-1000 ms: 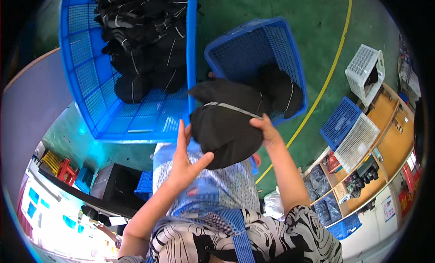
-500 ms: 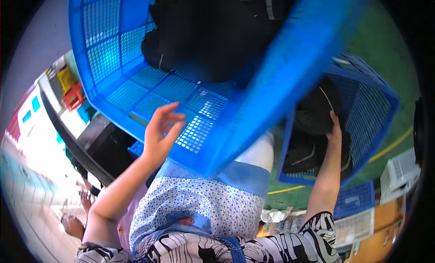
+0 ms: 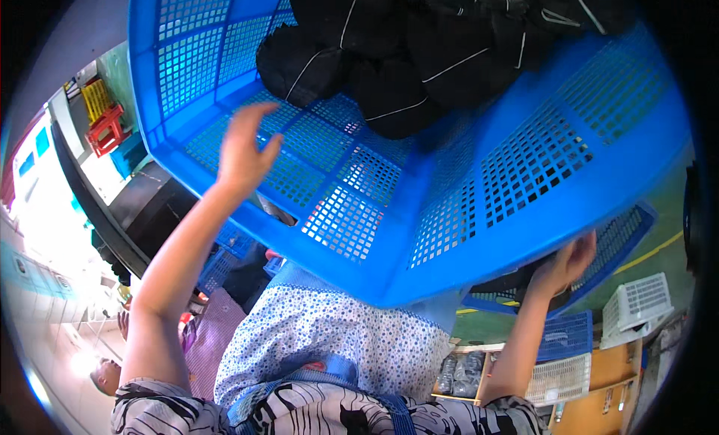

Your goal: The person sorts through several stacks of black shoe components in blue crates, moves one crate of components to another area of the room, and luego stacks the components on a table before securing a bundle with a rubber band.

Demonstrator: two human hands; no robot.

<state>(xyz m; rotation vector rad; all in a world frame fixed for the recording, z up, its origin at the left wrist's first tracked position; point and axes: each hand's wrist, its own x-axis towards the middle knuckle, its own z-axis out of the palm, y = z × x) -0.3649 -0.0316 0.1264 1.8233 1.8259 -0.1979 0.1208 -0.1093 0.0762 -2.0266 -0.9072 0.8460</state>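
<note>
Left hand [image 3: 246, 154] loosely spread, thumb apart, over blue basket [image 3: 410, 203]

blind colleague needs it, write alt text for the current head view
A person's left hand, open and apparently empty, hovers over a large bright blue mesh basket heaped with black, white-striped fabric pieces. The right hand is outside the basket, by a darker blue crate; its grip is unclear.

Left hand [image 3: 244, 152] off black cap, now over blue crate [image 3: 449, 276].
</note>
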